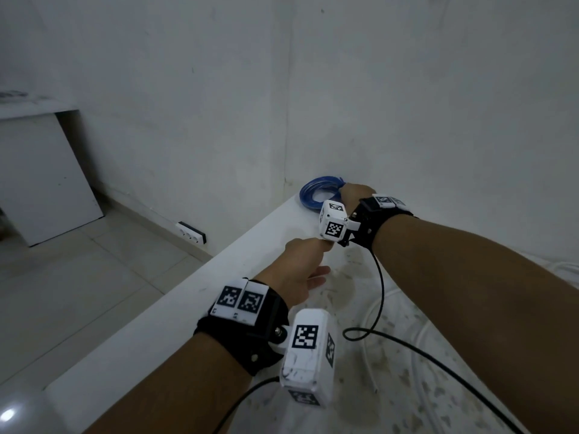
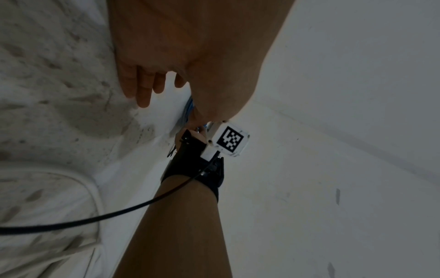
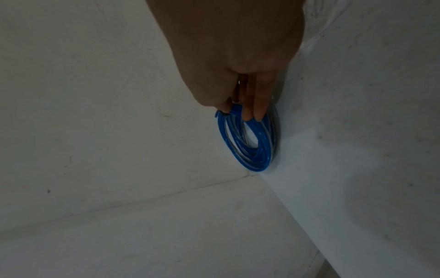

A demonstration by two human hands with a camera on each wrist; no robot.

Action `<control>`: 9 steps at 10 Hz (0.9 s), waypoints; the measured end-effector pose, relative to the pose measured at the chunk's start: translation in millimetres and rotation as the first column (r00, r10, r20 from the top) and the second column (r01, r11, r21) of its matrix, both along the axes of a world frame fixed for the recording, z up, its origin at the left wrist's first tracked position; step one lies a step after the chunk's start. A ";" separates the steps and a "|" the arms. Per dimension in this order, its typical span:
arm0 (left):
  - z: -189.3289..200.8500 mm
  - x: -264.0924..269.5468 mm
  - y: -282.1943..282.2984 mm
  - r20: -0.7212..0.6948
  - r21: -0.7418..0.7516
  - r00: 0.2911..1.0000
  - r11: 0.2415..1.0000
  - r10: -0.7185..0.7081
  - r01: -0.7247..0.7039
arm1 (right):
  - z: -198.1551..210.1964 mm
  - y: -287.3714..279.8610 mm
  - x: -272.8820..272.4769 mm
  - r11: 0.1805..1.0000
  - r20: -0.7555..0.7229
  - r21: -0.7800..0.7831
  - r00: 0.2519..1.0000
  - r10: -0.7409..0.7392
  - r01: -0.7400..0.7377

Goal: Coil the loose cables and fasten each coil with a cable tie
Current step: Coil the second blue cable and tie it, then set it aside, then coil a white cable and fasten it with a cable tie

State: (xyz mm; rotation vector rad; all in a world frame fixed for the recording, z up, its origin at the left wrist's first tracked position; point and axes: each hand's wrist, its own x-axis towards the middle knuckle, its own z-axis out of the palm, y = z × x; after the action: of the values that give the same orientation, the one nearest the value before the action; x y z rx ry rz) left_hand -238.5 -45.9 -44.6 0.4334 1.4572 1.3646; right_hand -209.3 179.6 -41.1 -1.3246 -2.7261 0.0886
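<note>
Left hand (image 1: 300,274): lower centre, fingers loose, holding nothing.
Right hand (image 1: 355,195): centre right, fingers pinching blue coil (image 3: 250,143) at table (image 1: 175,311) far corner.
Progress: coil wound; tie unseen; white cable (image 1: 419,355) loose, lower right.
</note>
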 end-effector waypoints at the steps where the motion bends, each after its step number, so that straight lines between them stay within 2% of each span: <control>1: 0.0 0.1 0.2 -0.011 0.002 1.000 1.000 0.000 0.000 | -1.1 -1.9 1.9 0.999 -0.019 0.046 1.000 -0.013 0.014; 3: -5.0 -3.3 3.7 -0.027 -0.020 1.000 1.000 0.014 -0.015 | -0.2 -8.9 9.9 0.989 0.040 0.139 0.998 -0.045 0.039; 4: -4.9 -2.2 5.8 -0.046 -0.044 0.999 0.999 0.019 -0.021 | 2.1 -12.1 23.5 0.993 -0.044 0.079 0.996 -0.084 0.087; 5: 0.8 1.3 4.2 -0.066 -0.075 0.998 0.997 0.012 -0.017 | 5.0 -16.5 45.7 0.950 -0.383 -0.267 0.887 -0.258 0.161; 6: 5.6 6.8 1.2 -0.091 -0.085 0.996 0.996 -0.005 -0.003 | 12.2 -34.9 77.0 0.759 -0.630 -0.641 0.483 -0.608 0.119; 7: 8.0 20.8 -3.0 -0.196 -0.086 0.981 0.996 -0.011 -0.006 | 21.0 -60.6 123.2 0.729 -0.649 -0.680 0.394 -0.651 0.085; 8: 11.0 46.3 -1.5 -0.420 -0.098 0.898 0.990 -0.130 0.097 | 30.5 -85.3 187.4 0.795 -0.653 -0.580 0.483 -0.584 0.178; 9: 14.4 76.9 1.3 -0.606 -0.129 0.753 0.965 -0.258 0.227 | 39.5 -101.0 260.8 0.864 -0.594 -0.365 0.628 -0.503 0.346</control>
State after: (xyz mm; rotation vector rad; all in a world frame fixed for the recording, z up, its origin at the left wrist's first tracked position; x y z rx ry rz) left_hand -161.6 -44.7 -30.1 1.0835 1.8752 1.0066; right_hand 51.4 78.7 -1.7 -1.5651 -1.7712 0.6999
